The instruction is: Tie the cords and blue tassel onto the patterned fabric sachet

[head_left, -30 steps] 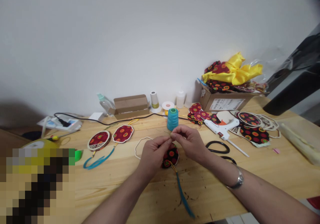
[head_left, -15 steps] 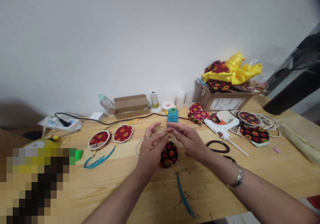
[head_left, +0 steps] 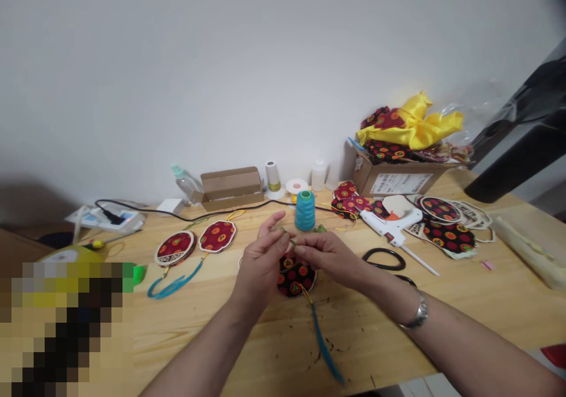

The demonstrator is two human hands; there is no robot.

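My left hand (head_left: 266, 259) and my right hand (head_left: 323, 254) meet fingertip to fingertip over the middle of the table, both pinching a thin greenish cord (head_left: 289, 239). Much of the cord is hidden by my fingers. Just below them lies a dark patterned fabric pendant (head_left: 297, 278) with a pale rim, partly covered by my left hand. A blue tassel (head_left: 325, 344) hangs from its yellow loop toward the table's front. Behind my hands stands a blue thread cone (head_left: 305, 211), with a small green bit (head_left: 320, 229) near its base.
To the left lie two red fabric pendants (head_left: 218, 236) with blue tassels. At right are black-handled scissors (head_left: 384, 259), a white glue gun (head_left: 393, 227) and fabric-covered pieces (head_left: 451, 239). A cardboard box (head_left: 400, 179) of cloth stands behind. A black cable (head_left: 212, 213) crosses the back.
Both hands have come down slightly and closer together, with the cord between them. More of the blue thread cone shows, and the green bit beside it is now visible.
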